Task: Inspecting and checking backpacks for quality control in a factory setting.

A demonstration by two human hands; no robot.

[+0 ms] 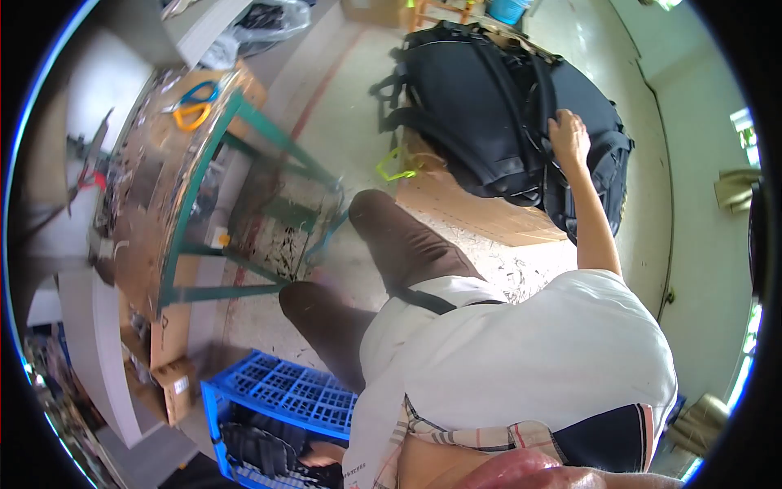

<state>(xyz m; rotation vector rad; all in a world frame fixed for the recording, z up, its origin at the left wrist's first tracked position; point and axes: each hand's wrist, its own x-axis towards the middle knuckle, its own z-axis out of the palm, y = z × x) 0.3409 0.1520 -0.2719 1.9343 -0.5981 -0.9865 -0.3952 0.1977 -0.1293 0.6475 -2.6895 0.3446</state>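
Observation:
My right hand [570, 137] reaches up and ahead, its fingers bent onto a padded part of a black backpack [468, 102]. Several black backpacks with dangling straps seem to lie together there, on top of a cardboard box [472, 208]. At the lower edge, my left hand [322, 454] is low inside a blue plastic crate [281, 391]. Its fingers close on a black bag [257, 444] with straps; the fingertips are partly hidden by fabric and shadow.
On the left stands a cardboard-topped table with a green metal frame [183, 212]. Blue-handled scissors [199, 92] and orange-handled scissors [192, 116] lie on it. Small cardboard boxes [175, 389] sit below a grey shelf. A white wall [705, 244] runs along the right.

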